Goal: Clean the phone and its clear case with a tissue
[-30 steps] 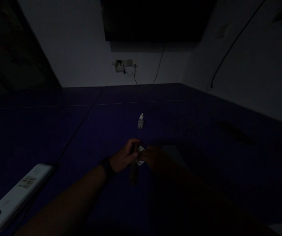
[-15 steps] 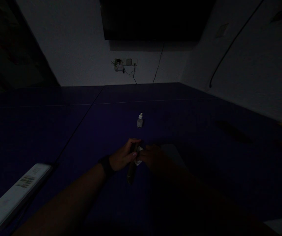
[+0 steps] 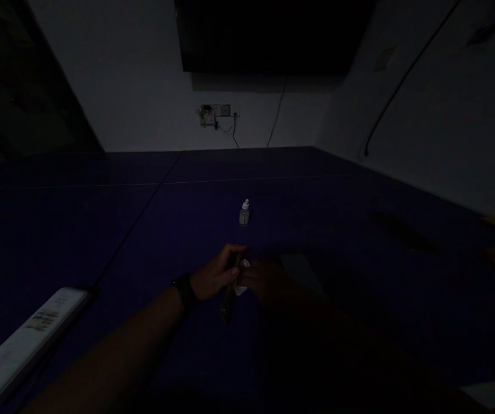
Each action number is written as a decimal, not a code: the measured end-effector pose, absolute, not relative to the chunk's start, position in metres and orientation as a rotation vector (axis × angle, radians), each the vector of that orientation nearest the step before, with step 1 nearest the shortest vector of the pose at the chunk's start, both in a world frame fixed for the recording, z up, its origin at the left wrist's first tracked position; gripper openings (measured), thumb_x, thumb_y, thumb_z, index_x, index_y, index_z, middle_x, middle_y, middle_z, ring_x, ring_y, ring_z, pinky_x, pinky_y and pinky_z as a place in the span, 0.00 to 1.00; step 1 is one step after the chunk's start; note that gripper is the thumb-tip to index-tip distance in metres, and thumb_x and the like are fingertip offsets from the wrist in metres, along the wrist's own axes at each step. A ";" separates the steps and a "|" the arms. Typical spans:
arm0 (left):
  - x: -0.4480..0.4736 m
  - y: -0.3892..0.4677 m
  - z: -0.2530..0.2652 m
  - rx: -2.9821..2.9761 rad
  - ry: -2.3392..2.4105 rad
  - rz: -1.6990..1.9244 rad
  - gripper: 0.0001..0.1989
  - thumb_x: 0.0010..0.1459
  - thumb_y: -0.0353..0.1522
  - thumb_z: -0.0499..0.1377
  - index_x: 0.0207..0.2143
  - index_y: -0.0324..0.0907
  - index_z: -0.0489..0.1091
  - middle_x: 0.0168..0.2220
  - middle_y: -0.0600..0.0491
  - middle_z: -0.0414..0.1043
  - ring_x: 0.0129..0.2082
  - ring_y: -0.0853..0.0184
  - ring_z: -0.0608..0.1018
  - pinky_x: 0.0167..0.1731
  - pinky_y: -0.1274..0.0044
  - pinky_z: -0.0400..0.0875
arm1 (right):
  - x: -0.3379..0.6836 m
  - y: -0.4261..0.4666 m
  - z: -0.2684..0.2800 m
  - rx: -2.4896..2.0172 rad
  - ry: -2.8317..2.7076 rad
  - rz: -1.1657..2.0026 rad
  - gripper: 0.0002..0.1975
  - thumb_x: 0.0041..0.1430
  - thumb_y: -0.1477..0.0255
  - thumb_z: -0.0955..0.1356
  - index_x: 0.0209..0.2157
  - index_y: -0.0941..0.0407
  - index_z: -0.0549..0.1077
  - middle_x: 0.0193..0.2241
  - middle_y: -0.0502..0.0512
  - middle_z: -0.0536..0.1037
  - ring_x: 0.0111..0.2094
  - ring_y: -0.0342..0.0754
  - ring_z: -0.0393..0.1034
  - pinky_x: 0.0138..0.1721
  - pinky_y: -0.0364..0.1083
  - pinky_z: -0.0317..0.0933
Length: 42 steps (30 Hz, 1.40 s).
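Observation:
The scene is very dark. My left hand (image 3: 213, 276), with a dark band at the wrist, is closed around a long, narrow, dark bar-shaped object (image 3: 227, 309), whose exact kind I cannot make out. Its near end sticks out below the fingers. My right hand (image 3: 268, 280) lies mostly in shadow, its fingers closed on a small crumpled white wipe (image 3: 241, 289). The wipe rests against the side of the dark object. Beyond both hands, a small clear dropper bottle (image 3: 244, 216) with a white top stands upright on the purple-blue surface (image 3: 178, 230).
A long white power strip-like device (image 3: 31, 339) with a round dark display lies at the left. Beside my right forearm is a flat greyish item (image 3: 302, 271). A wall with sockets (image 3: 221, 110) and a dark screen (image 3: 273, 34) rises behind.
My right hand and the white wipe have shifted slightly down along the dark object. My left hand keeps its grip. The whole view has moved a little.

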State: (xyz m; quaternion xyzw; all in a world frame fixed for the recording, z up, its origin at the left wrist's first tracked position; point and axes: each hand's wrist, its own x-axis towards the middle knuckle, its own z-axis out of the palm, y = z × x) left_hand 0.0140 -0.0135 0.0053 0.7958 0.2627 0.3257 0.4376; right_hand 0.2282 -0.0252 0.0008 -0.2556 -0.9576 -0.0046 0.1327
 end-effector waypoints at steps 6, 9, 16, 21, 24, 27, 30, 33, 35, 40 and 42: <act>0.015 -0.013 0.009 1.991 0.587 0.809 0.34 0.65 0.56 0.48 0.61 0.42 0.54 0.57 0.41 0.65 0.55 0.52 0.70 0.54 0.61 0.63 | 0.245 -0.015 0.007 -0.695 -2.631 0.040 0.17 0.66 0.82 0.60 0.45 0.56 0.77 0.43 0.56 0.81 0.40 0.48 0.71 0.43 0.48 0.62; 0.015 -0.014 0.012 1.995 0.550 0.805 0.34 0.64 0.57 0.48 0.60 0.41 0.55 0.58 0.40 0.64 0.58 0.51 0.69 0.57 0.60 0.61 | 0.248 -0.012 0.009 -0.726 -2.644 -0.086 0.17 0.65 0.83 0.60 0.47 0.56 0.76 0.44 0.57 0.80 0.40 0.49 0.71 0.42 0.48 0.63; 0.015 -0.014 0.009 1.967 0.552 0.804 0.34 0.65 0.56 0.49 0.61 0.42 0.53 0.58 0.41 0.65 0.57 0.52 0.69 0.56 0.60 0.62 | 0.233 -0.016 -0.001 -0.914 -2.728 -0.157 0.10 0.66 0.81 0.63 0.42 0.58 0.76 0.40 0.59 0.79 0.39 0.52 0.70 0.40 0.50 0.64; 0.015 -0.015 0.009 1.961 0.575 0.796 0.34 0.64 0.56 0.49 0.61 0.42 0.54 0.56 0.41 0.66 0.55 0.52 0.70 0.54 0.61 0.62 | 0.230 -0.023 0.004 -0.824 -2.803 -0.057 0.11 0.65 0.80 0.64 0.43 0.57 0.76 0.40 0.58 0.80 0.40 0.51 0.71 0.42 0.49 0.63; 0.015 -0.015 0.011 1.964 0.582 0.787 0.35 0.64 0.57 0.50 0.60 0.42 0.54 0.55 0.41 0.67 0.54 0.52 0.71 0.53 0.61 0.63 | 0.231 -0.023 0.006 -0.866 -2.809 -0.084 0.11 0.65 0.80 0.65 0.44 0.55 0.77 0.40 0.56 0.80 0.40 0.52 0.71 0.41 0.50 0.63; 0.016 -0.014 0.012 1.959 0.575 0.786 0.34 0.64 0.57 0.50 0.60 0.42 0.54 0.57 0.41 0.66 0.56 0.52 0.70 0.55 0.60 0.62 | 0.232 -0.021 0.009 -1.029 -2.747 -0.143 0.12 0.65 0.81 0.64 0.43 0.55 0.77 0.40 0.57 0.80 0.39 0.52 0.71 0.39 0.50 0.62; 0.016 -0.015 0.012 1.947 0.578 0.788 0.34 0.63 0.57 0.50 0.60 0.43 0.54 0.56 0.41 0.66 0.55 0.52 0.70 0.55 0.59 0.62 | 0.231 -0.021 0.010 -1.027 -2.754 -0.194 0.12 0.63 0.83 0.64 0.41 0.58 0.77 0.41 0.59 0.80 0.41 0.52 0.72 0.40 0.50 0.62; 0.016 -0.015 0.011 1.930 0.597 0.797 0.34 0.63 0.57 0.51 0.59 0.43 0.55 0.54 0.42 0.67 0.53 0.53 0.71 0.53 0.60 0.64 | 0.229 -0.023 0.008 -0.853 -2.821 -0.192 0.12 0.62 0.83 0.65 0.42 0.58 0.76 0.40 0.58 0.80 0.41 0.52 0.71 0.42 0.49 0.62; 0.016 -0.016 0.010 1.913 0.621 0.819 0.34 0.62 0.57 0.52 0.59 0.43 0.55 0.53 0.43 0.68 0.52 0.53 0.72 0.51 0.60 0.65 | 0.227 -0.023 0.007 -0.760 -2.853 -0.176 0.11 0.61 0.81 0.67 0.43 0.57 0.76 0.39 0.57 0.80 0.40 0.51 0.71 0.41 0.49 0.62; 0.020 -0.018 0.008 1.834 0.676 0.953 0.30 0.62 0.56 0.54 0.54 0.44 0.59 0.58 0.43 0.62 0.59 0.51 0.65 0.58 0.59 0.57 | 0.225 -0.021 0.006 -0.580 -2.815 -0.258 0.10 0.59 0.76 0.69 0.43 0.57 0.75 0.39 0.57 0.80 0.42 0.52 0.69 0.39 0.49 0.59; 0.021 -0.018 0.007 1.790 0.680 0.989 0.28 0.62 0.55 0.55 0.52 0.44 0.61 0.58 0.43 0.62 0.60 0.52 0.64 0.60 0.59 0.56 | 0.224 -0.022 0.005 -0.501 -2.794 -0.285 0.07 0.60 0.74 0.69 0.42 0.56 0.74 0.39 0.57 0.80 0.43 0.52 0.69 0.39 0.49 0.58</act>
